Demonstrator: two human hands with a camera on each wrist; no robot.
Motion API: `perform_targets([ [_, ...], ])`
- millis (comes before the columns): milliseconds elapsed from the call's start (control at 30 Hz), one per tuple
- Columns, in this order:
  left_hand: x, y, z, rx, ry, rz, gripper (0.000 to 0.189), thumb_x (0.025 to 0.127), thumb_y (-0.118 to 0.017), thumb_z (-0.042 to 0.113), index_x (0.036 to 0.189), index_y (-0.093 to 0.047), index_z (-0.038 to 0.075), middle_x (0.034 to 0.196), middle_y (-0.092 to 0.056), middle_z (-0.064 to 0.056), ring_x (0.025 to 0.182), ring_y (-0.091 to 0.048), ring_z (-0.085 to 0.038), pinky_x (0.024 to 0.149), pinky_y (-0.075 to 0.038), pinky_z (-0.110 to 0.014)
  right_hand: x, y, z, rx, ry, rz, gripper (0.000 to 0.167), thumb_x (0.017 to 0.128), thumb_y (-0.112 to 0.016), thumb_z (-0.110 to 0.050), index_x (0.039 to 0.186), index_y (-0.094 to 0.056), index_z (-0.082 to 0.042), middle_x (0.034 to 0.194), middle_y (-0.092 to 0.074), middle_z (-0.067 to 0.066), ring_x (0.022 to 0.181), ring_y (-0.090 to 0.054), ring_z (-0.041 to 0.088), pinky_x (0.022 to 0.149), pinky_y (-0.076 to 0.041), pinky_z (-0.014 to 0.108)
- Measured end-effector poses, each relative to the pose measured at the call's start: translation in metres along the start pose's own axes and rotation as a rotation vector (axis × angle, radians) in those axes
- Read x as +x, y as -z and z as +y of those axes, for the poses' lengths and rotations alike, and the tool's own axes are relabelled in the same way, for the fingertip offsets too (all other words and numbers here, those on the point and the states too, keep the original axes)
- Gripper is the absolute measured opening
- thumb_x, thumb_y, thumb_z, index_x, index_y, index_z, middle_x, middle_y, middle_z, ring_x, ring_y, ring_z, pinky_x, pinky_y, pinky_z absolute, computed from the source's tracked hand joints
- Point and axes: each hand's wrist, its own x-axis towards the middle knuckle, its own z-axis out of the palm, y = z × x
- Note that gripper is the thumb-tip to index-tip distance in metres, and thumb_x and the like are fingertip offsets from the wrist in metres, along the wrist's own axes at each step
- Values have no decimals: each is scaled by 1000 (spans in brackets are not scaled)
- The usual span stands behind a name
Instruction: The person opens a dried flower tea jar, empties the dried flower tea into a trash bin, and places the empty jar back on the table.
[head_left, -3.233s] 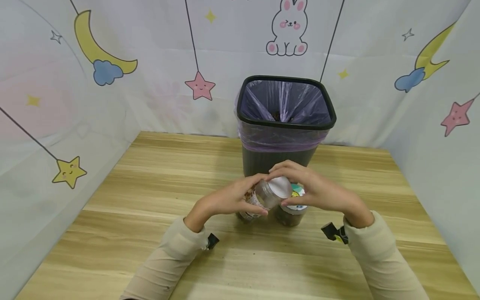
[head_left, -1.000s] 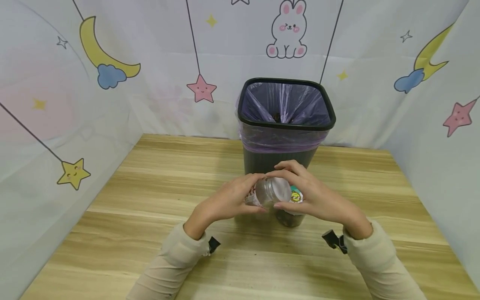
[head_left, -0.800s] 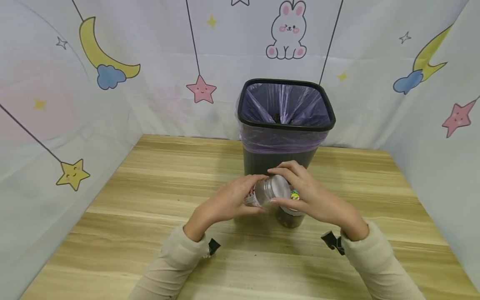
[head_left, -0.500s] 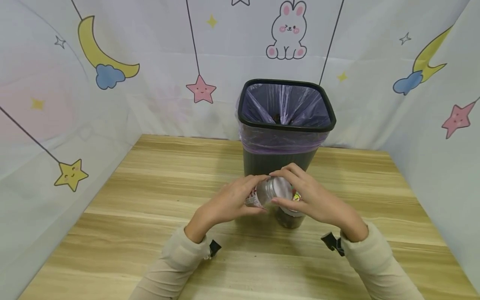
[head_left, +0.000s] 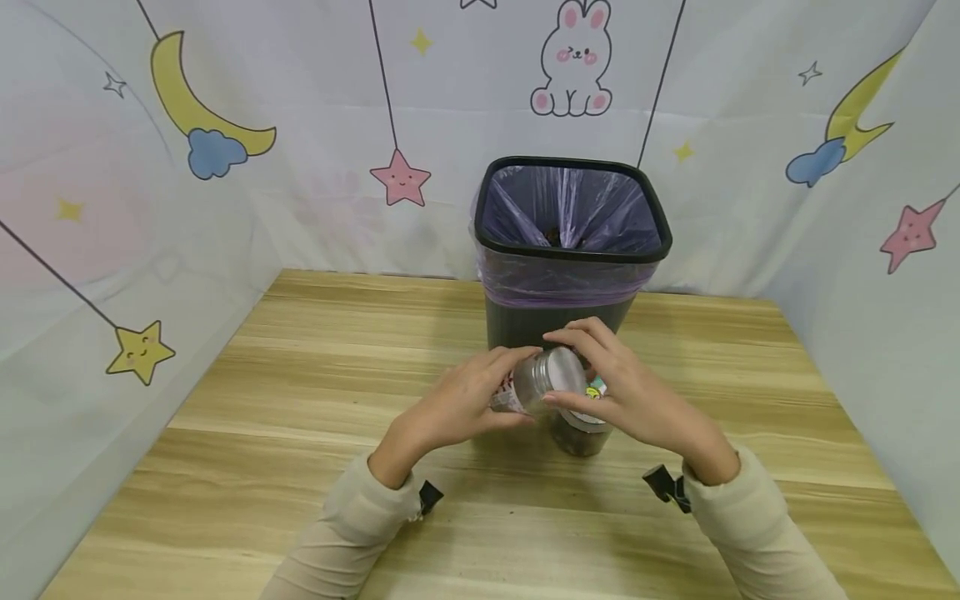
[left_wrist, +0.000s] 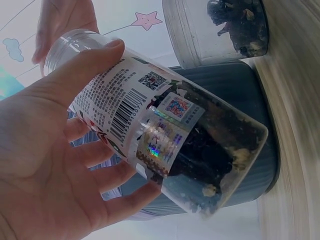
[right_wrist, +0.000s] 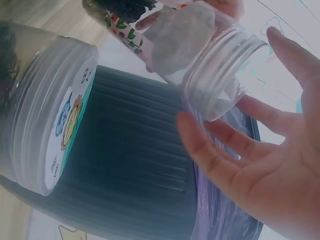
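My left hand (head_left: 461, 396) grips a clear plastic jar (left_wrist: 165, 125) round its labelled body, thumb on one side and fingers on the other. Tilted toward the right, the jar has dark dried pieces in its base. Its clear, ridged screw end (right_wrist: 220, 75), which shows a whitish face in the head view, points at my right hand (head_left: 626, 392). The right fingers (right_wrist: 220, 167) spread loosely about that end, with the tips right at its rim. Just behind and below stands a second jar (head_left: 581, 437) with a printed white-and-green lid (right_wrist: 72, 125), partly hidden by the hands.
A dark bin (head_left: 558, 325) with a purple liner (head_left: 570, 283) stands behind the jars. The wood-grain table (head_left: 360, 375) is bounded by white printed cloth (head_left: 337, 150) at the back and sides. Black clips (head_left: 663, 483) sit at the sleeve cuffs.
Since the earliest frame, the held jar has come up and tilted flatter. My right thumb and fingers have shifted back and forth around its screw end. The standing jar stays in place.
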Motion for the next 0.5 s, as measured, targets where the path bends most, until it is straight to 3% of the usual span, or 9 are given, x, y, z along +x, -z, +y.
perform_targets([
  [133, 1, 1, 0, 17, -15, 19, 79, 83, -83, 35, 147, -45, 10, 127, -59, -6, 106, -60, -19, 81, -53, -36, 1, 0, 0, 43, -11, 15, 53, 87, -80, -21, 134, -56, -12, 125, -54, 0, 96, -54, 12, 70, -54, 30],
  [367, 0, 2, -1, 41, -18, 41, 80, 81, -84, 36, 146, -46, 10, 124, -61, -6, 102, -60, -19, 78, -54, -36, 2, 0, 4, 73, 89, 14, 59, 80, -85, -9, 133, -58, -11, 136, -49, 5, 118, -52, 20, 88, -51, 38],
  [500, -1, 1, -1, 46, -8, 43, 80, 81, -84, 36, 146, -46, 10, 123, -61, -6, 101, -60, -19, 77, -54, -36, 1, -2, 4, 58, 61, 29, 66, 80, -85, -13, 138, -54, -10, 141, -43, 5, 122, -49, 20, 89, -52, 40],
])
